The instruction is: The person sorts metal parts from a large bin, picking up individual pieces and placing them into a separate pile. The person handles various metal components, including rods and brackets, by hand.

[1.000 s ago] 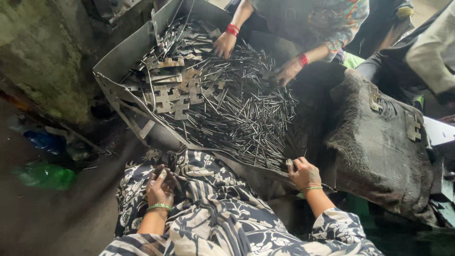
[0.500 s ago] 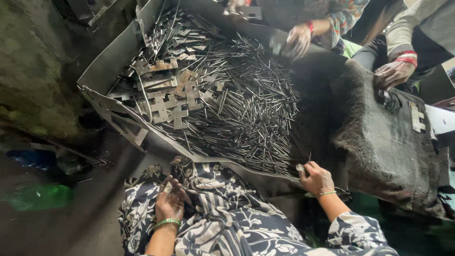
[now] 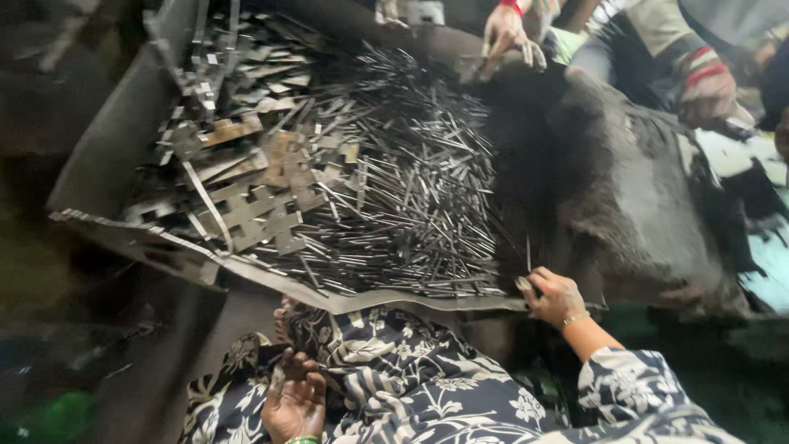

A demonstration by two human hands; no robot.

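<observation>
Dark workshop floor, metal tray (image 3: 115,177) heaped w/ thin rods (image 3: 411,205). Right hand (image 3: 557,296) at tray's near edge, fingers pinching a few rods. Left hand (image 3: 294,399) half-curled on lap, holding nothing.

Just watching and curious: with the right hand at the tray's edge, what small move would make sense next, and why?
Probably a short reach of the right hand forward into the pile of thin metal rods. It sits at the tray's near rim, fingers curled beside the rods, while the left hand rests in the lap.
</observation>
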